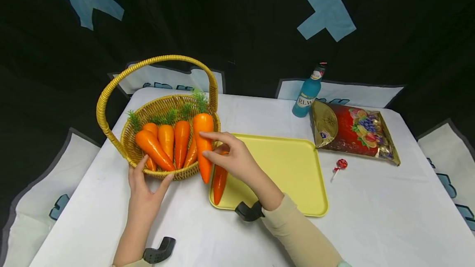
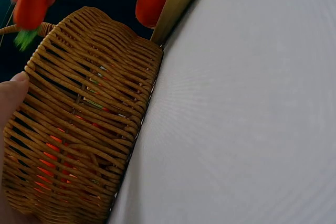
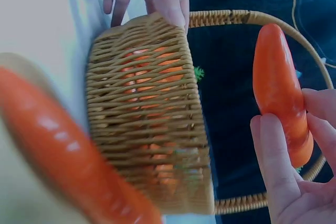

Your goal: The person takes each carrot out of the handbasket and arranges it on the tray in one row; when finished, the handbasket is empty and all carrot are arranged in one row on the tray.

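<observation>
A toy carrot (image 1: 203,125) with a green tuft is pinched between the thumb and fingers of my right hand (image 1: 237,158), over the right rim of the wicker basket (image 1: 128,145). In the right wrist view this carrot (image 3: 275,72) is held up beside the basket wall. Several more carrots (image 1: 181,139) lie inside the basket. My left hand (image 1: 142,193) holds the basket's near rim, and its thumb (image 2: 13,95) shows at the rim in the left wrist view. One carrot (image 1: 219,182) lies on the left side of the yellow tray (image 1: 282,176), partly behind my right hand.
The basket's tall arched handle (image 1: 163,58) rises above it. A blue bottle (image 1: 307,94) stands at the back of the white table (image 1: 371,217), with a red candy bag (image 1: 356,131) right of it. A lollipop (image 1: 340,165) lies near the bag.
</observation>
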Demonstrator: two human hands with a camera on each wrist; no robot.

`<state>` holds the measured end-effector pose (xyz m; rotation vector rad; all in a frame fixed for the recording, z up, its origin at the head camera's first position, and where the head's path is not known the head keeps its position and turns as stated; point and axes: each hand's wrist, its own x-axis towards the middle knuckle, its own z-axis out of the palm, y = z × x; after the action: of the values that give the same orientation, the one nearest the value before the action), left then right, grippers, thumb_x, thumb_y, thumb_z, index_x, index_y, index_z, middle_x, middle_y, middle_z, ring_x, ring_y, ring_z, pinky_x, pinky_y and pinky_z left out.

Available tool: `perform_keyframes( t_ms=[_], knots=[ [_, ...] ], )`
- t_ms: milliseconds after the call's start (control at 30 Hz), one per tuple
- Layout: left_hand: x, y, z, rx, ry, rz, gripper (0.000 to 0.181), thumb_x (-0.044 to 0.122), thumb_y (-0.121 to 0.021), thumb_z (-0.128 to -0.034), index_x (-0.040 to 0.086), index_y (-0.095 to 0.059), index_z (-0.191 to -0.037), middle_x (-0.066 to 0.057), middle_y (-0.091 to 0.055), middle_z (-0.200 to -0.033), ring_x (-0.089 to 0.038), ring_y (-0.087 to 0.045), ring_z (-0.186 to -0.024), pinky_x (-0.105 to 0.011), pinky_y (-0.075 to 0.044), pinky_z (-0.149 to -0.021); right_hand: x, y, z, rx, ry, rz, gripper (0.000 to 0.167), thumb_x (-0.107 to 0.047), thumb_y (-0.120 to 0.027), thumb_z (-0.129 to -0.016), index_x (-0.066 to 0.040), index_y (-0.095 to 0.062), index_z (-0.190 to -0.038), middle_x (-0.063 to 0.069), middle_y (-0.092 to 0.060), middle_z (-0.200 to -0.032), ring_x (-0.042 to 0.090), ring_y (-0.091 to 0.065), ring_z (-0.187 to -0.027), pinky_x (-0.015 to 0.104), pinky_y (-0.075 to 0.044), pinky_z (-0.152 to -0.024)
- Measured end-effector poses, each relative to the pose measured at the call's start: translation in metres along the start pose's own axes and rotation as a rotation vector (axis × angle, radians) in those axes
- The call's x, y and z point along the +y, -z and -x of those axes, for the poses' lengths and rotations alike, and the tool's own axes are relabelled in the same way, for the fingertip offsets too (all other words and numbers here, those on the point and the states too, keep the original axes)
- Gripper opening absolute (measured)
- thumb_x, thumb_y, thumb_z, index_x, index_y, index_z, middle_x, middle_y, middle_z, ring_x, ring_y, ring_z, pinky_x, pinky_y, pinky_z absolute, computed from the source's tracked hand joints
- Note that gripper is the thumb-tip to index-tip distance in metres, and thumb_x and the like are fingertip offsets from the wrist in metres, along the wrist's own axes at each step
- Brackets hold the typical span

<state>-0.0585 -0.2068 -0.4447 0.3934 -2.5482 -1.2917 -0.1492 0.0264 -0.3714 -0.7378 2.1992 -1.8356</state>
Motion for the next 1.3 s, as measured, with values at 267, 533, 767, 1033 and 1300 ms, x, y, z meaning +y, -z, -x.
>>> perform_keyframes(
  t_ms=[267,533,767,1033,1300],
  knots=[
    [0.001,0.0,0.001,0.001,-0.023,0.011,0.088,0.032,-0.073,-0.0868,0.02,-0.016,-0.153,-0.008,0.004,-0.16,-0.037,-0.013,-0.142,-0.065,-0.024,-0.104,0.021,0.01,0.05,0.078,-0.041,0.005,0.045,-0.008,-0.072,-0.087,-0.014,-0.062,-0.13,0.007,-0.059,-0.115,0.02,-0.066,-0.083,0.031,-0.055,-0.072],
    [0.002,0.001,0.0,0.005,-0.025,0.026,0.087,0.03,-0.073,-0.087,0.02,-0.017,-0.153,-0.008,0.004,-0.16,-0.036,-0.012,-0.142,-0.064,-0.023,-0.105,0.018,0.012,0.07,0.138,-0.187,0.07,0.045,-0.002,-0.071,-0.086,-0.006,-0.061,-0.129,0.015,-0.058,-0.112,0.028,-0.065,-0.08,0.027,-0.054,-0.064],
    [0.002,0.0,0.002,0.003,-0.019,0.011,0.087,0.031,-0.073,-0.087,0.019,-0.017,-0.153,-0.009,0.002,-0.159,-0.037,-0.016,-0.142,-0.066,-0.026,-0.102,0.051,0.013,0.071,0.135,-0.231,0.166,0.041,-0.013,-0.073,-0.087,-0.017,-0.064,-0.127,0.008,-0.057,-0.103,0.016,-0.063,-0.074,0.028,-0.053,-0.06],
    [0.002,0.0,0.002,0.003,-0.019,-0.004,0.088,0.032,-0.073,-0.087,0.02,-0.016,-0.153,-0.007,0.005,-0.16,-0.037,-0.014,-0.142,-0.065,-0.026,-0.103,0.057,0.012,0.07,0.121,-0.23,0.281,0.04,-0.012,-0.074,-0.086,-0.016,-0.065,-0.124,0.005,-0.055,-0.09,0.013,-0.052,-0.061,0.025,-0.046,-0.053],
    [0.002,0.0,0.001,0.004,-0.03,0.002,0.088,0.031,-0.074,-0.0866,0.019,-0.016,-0.153,-0.007,0.005,-0.16,-0.036,-0.013,-0.143,-0.065,-0.025,-0.103,0.061,0.01,0.07,0.09,-0.188,0.433,0.033,-0.015,-0.073,-0.086,-0.016,-0.068,-0.118,0.004,-0.057,-0.087,0.011,-0.049,-0.062,0.025,-0.044,-0.057]
  ],
)
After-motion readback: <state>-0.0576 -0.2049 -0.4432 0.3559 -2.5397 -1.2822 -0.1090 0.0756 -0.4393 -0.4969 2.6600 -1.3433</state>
